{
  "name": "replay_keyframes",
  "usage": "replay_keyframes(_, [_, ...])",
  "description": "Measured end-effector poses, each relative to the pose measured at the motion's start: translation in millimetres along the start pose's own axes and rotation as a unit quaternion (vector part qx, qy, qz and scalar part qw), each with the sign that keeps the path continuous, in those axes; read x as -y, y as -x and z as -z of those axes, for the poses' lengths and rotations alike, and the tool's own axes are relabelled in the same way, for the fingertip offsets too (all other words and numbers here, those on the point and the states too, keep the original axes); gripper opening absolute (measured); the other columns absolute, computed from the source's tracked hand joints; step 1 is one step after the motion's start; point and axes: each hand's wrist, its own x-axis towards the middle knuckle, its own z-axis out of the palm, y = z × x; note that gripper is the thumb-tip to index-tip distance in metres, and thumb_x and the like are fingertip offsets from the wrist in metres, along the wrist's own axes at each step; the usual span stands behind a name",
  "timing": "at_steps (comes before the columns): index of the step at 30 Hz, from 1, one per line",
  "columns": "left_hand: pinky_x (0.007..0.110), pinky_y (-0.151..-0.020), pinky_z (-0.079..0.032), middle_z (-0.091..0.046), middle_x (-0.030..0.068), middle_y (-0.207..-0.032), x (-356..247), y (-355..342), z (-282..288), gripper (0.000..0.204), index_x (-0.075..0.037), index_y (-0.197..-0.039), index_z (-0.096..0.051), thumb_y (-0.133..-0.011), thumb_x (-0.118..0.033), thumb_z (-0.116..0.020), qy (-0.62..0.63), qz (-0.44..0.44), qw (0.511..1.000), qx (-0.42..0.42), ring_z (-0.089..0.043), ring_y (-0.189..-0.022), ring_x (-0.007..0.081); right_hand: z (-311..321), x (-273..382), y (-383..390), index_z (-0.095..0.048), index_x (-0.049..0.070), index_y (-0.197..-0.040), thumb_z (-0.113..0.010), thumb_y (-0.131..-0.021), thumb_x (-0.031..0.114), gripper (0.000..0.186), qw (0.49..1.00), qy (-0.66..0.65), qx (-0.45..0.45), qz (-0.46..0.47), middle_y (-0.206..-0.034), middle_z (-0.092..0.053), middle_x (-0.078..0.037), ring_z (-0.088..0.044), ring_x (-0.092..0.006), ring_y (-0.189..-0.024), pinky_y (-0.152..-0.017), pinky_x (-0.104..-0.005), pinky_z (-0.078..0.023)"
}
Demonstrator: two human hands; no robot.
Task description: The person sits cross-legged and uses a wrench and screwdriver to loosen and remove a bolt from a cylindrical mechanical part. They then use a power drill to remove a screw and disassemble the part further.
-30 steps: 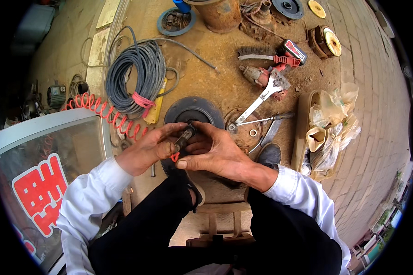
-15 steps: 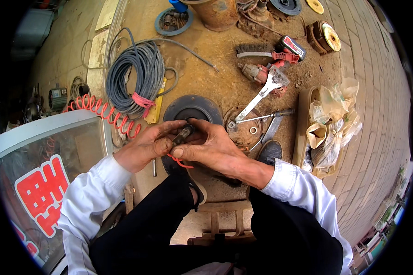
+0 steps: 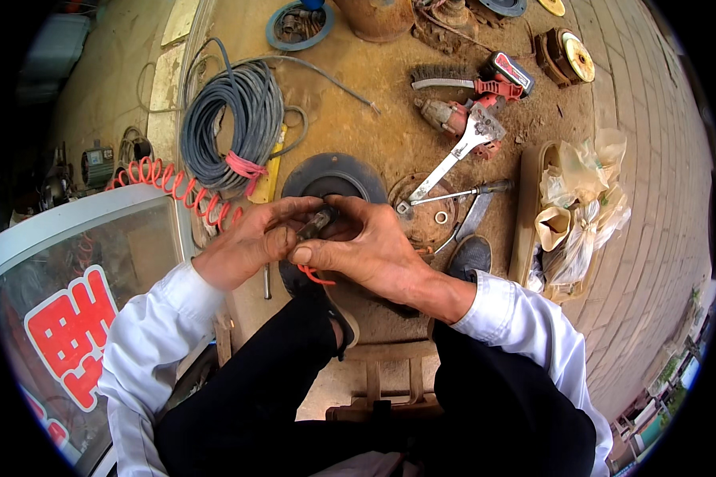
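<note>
My left hand and my right hand both grip a dark, grimy cylindrical metal part at the centre. A thin red cord dangles beneath my thumbs. Behind my fingers lies a dark round flanged part, partly hidden by them. Just right of it are a rusty round plate, a small washer, a long white-handled wrench and a thin rod tool with a dark handle.
A cable coil, red spiral hose and framed glass panel fill the left. A cordless tool, wire brush, rusty bucket and wheel-like part lie ahead. A bag-filled tray sits right.
My right thumb has shifted up onto the metal part, and more red cord shows hanging below it. The hands and items at the centre sit slightly higher in the view.
</note>
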Motion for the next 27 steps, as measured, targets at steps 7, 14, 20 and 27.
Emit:
replay_keyframes(7, [0.037, -0.112, -0.040, -0.052, 0.0209, -0.141, 6.1, 0.3, -3.3, 0.125, 0.013, -0.147, -0.036, -0.074, -0.084, -0.065, -0.021, -0.018, 0.999, -0.025, -0.050, -0.135, 0.0271, -4.2, -5.0, 0.6, -0.045, -0.023, -0.134, -0.093, -0.071, 0.039, 0.100, 0.998, -0.046, -0.027, 0.020, -0.091, -0.071, -0.016, -0.068, -0.0149, -0.079, -0.065, -0.0260, -0.056])
replay_keyframes(14, [0.037, -0.110, -0.042, -0.054, 0.0209, -0.139, 9.6, 0.5, -3.3, 0.125, 0.013, -0.145, -0.038, -0.071, -0.084, -0.069, -0.011, -0.013, 0.998, -0.054, -0.052, -0.132, 0.0268, -3.5, 1.6, 2.6, -0.037, -0.021, -0.142, -0.092, -0.073, 0.030, 0.102, 0.999, -0.023, -0.022, -0.007, -0.104, -0.070, -0.019, -0.068, -0.0187, -0.096, -0.082, -0.0284, -0.057])
replay_keyframes(20, [0.036, -0.110, -0.042, -0.055, 0.0184, -0.136, 11.9, 0.9, -5.6, 0.123, 0.010, -0.145, -0.041, -0.071, -0.082, -0.071, 0.008, -0.011, 0.998, -0.066, -0.053, -0.129, 0.0241, -4.3, -3.4, 2.8, -0.043, -0.025, -0.134, -0.093, -0.070, 0.039, 0.103, 0.999, -0.013, -0.046, 0.018, -0.096, -0.072, -0.021, -0.071, -0.0212, -0.090, -0.078, -0.0298, -0.058])
replay_keyframes(27, [0.036, -0.112, -0.040, -0.053, 0.0182, -0.139, 8.7, 3.9, -6.3, 0.122, 0.010, -0.146, -0.038, -0.072, -0.081, -0.072, 0.027, -0.008, 0.998, -0.054, -0.051, -0.132, 0.0240, -6.1, 0.8, 3.5, -0.038, -0.023, -0.140, -0.092, -0.072, 0.032, 0.103, 0.999, -0.023, -0.035, -0.005, -0.100, -0.070, -0.019, -0.069, -0.0187, -0.094, -0.081, -0.0283, -0.058])
